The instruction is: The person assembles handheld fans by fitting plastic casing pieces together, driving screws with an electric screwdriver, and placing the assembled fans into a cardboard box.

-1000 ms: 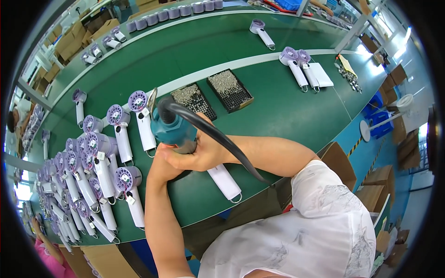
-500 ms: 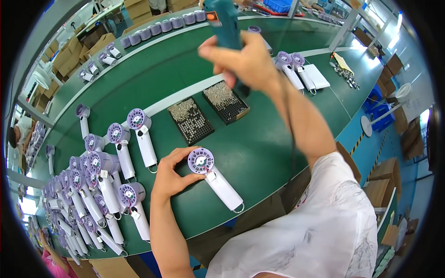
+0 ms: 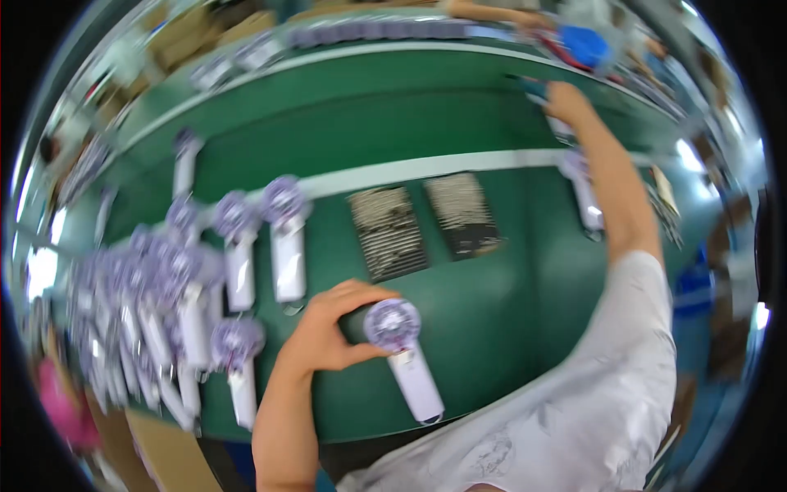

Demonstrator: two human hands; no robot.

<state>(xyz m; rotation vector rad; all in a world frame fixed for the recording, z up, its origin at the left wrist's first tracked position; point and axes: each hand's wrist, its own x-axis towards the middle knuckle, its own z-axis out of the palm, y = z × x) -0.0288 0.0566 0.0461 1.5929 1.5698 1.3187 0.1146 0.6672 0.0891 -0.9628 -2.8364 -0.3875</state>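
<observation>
My left hand (image 3: 328,330) curves its thumb and fingers around the round purple head of a white-handled handheld fan (image 3: 418,384). This fan lies face up on the green table near its front edge, with its handle slanting toward me. My right arm stretches far to the right. At its end my right hand (image 3: 567,105) is closed around a teal electric screwdriver (image 3: 533,87), blurred, with its dark tip to the left. Just under that hand a white fan handle (image 3: 561,129) shows in part.
Two black trays of small metal screws, a left tray (image 3: 395,266) and a right tray (image 3: 479,244), lie beyond the held fan. Many fans (image 3: 193,328) crowd the left side. Another fan (image 3: 587,201) lies under my right forearm. A white strip (image 3: 369,174) crosses the green surface (image 3: 361,115).
My right hand has moved from above the trays to the far right with the screwdriver, which is now lower. My left hand stays at the fan. The whole view has turned and blurred.
</observation>
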